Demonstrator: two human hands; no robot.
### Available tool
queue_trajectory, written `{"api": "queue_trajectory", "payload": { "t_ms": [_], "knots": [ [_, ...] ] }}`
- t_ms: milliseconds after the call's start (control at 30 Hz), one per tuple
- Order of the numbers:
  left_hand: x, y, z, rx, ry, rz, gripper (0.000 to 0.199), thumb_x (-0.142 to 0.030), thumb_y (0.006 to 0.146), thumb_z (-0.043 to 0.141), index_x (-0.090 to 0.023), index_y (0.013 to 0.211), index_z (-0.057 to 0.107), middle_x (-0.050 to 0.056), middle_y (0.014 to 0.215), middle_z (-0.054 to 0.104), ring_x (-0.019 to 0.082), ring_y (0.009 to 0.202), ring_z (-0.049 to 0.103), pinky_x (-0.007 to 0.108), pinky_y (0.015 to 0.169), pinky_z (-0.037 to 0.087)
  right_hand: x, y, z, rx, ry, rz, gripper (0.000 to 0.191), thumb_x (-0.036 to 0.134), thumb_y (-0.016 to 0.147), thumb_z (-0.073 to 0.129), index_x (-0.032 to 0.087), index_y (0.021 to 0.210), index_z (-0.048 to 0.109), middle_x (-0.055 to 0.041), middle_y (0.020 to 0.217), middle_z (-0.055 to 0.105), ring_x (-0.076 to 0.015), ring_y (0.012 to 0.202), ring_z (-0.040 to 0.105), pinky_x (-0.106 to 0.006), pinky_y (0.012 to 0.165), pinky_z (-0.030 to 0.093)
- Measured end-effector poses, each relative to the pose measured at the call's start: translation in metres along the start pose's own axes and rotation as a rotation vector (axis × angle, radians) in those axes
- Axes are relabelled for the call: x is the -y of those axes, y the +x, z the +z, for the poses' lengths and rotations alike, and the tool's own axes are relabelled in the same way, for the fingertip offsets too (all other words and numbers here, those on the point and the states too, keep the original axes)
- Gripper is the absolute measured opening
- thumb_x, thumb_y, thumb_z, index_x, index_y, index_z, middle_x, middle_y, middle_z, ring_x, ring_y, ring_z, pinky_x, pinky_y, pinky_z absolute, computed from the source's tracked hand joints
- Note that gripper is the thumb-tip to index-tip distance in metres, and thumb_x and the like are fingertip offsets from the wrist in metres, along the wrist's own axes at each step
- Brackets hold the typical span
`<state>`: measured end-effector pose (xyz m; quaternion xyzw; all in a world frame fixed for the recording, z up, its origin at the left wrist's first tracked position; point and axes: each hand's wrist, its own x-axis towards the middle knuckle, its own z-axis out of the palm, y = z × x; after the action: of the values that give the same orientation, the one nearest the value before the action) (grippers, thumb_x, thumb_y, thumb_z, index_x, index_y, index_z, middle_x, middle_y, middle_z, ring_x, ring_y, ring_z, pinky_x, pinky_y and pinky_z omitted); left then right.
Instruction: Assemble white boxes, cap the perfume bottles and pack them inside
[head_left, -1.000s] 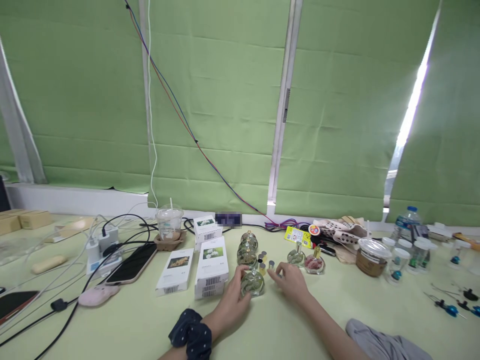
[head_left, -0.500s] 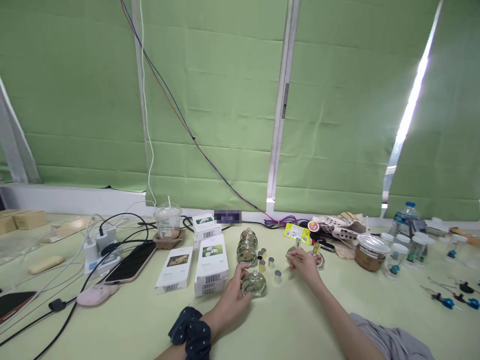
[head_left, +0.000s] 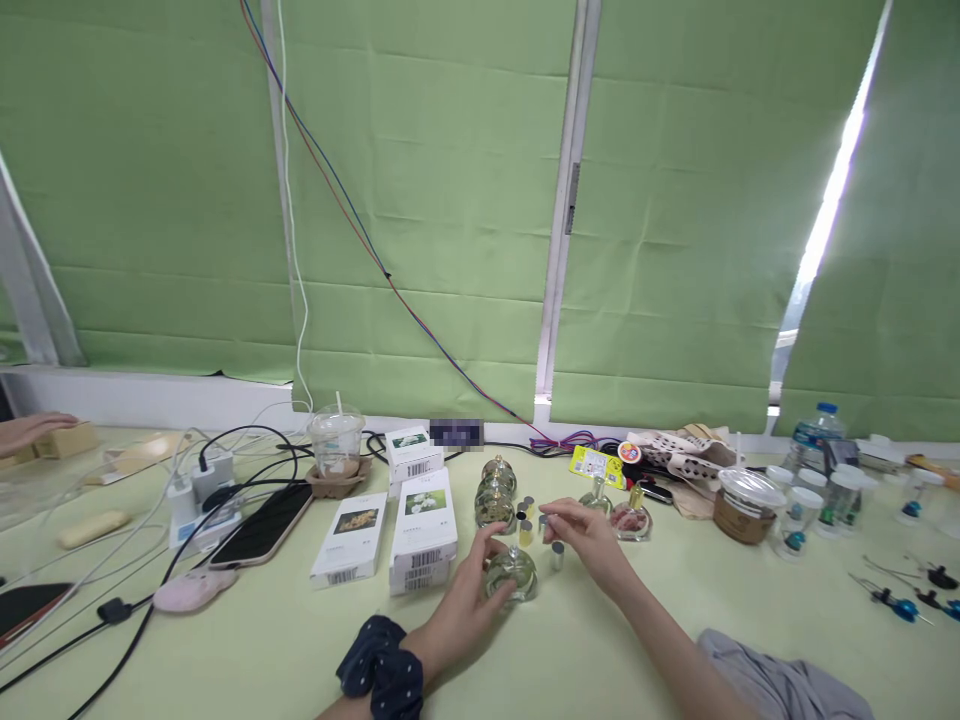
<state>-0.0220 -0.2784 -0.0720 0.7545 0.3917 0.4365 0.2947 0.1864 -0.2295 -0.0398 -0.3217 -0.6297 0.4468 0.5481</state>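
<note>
My left hand [head_left: 471, 585] is wrapped round the side of a round clear glass perfume bottle [head_left: 517, 580] that stands on the table. My right hand [head_left: 589, 540] has its fingertips closed on a small silver cap [head_left: 544, 527]. Another silver cap [head_left: 557, 556] stands just below those fingers, and a gold cap [head_left: 526, 533] lies to their left, among several small caps. Behind my left hand, two more round bottles [head_left: 495, 508] stand in a row. Past my right hand are a clear bottle [head_left: 598, 497] and a pinkish bottle with a gold neck [head_left: 631, 522].
White printed boxes [head_left: 424, 530] and a phone [head_left: 262, 525] lie to the left, with a power strip [head_left: 202, 520] and cables. A plastic cup [head_left: 335, 445] stands behind. Rightward are a lidded brown tub [head_left: 744, 508] and small jars [head_left: 796, 520]. Another person's hand [head_left: 37, 432] shows far left.
My right hand has moved left from the clear bottle to the small silver cap, uncovering the two bottles on the right. Another person's hand has appeared at far left.
</note>
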Motion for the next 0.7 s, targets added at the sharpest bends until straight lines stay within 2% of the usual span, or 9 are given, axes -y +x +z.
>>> {"api": "queue_trajectory", "payload": {
  "t_ms": [167, 333, 467, 700],
  "knots": [
    [0.002, -0.003, 0.0, 0.034, 0.005, 0.06, 0.057, -0.019, 0.088, 0.054, -0.029, 0.137, 0.027, 0.004, 0.104, 0.06, 0.019, 0.098, 0.058, 0.043, 0.098, 0.042, 0.003, -0.01, 0.023, 0.124, 0.034, -0.028, 0.026, 0.039, 0.073, 0.074, 0.021, 0.088, 0.064, -0.0002, 0.079, 0.062, -0.0149, 0.068, 0.063, -0.03, 0.067, 0.053],
    [-0.004, -0.004, -0.001, 0.066, 0.022, 0.122, 0.052, -0.015, 0.088, 0.053, -0.03, 0.135, 0.034, 0.007, 0.127, 0.055, 0.022, 0.118, 0.052, 0.042, 0.105, 0.039, 0.002, -0.015, 0.032, 0.18, -0.138, -0.156, 0.01, 0.029, 0.079, 0.066, 0.02, 0.084, 0.065, -0.003, 0.085, 0.063, -0.016, 0.074, 0.06, -0.03, 0.069, 0.05],
    [-0.004, -0.003, -0.001, 0.058, 0.023, 0.149, 0.047, -0.016, 0.088, 0.054, -0.028, 0.132, 0.04, 0.007, 0.135, 0.052, 0.023, 0.127, 0.047, 0.042, 0.109, 0.036, 0.001, -0.015, 0.033, 0.196, -0.168, -0.158, 0.007, 0.024, 0.079, 0.064, 0.019, 0.084, 0.063, -0.0029, 0.083, 0.062, -0.0157, 0.073, 0.059, -0.03, 0.069, 0.049],
    [-0.001, -0.004, -0.002, 0.063, 0.027, 0.099, 0.042, -0.019, 0.088, 0.056, -0.025, 0.128, 0.046, 0.01, 0.132, 0.055, 0.024, 0.124, 0.05, 0.043, 0.108, 0.038, 0.003, -0.016, 0.035, 0.209, -0.086, -0.142, 0.029, 0.018, 0.076, 0.063, 0.024, 0.098, 0.045, 0.0004, 0.084, 0.06, -0.0135, 0.071, 0.057, -0.027, 0.065, 0.046]
  ]
}}
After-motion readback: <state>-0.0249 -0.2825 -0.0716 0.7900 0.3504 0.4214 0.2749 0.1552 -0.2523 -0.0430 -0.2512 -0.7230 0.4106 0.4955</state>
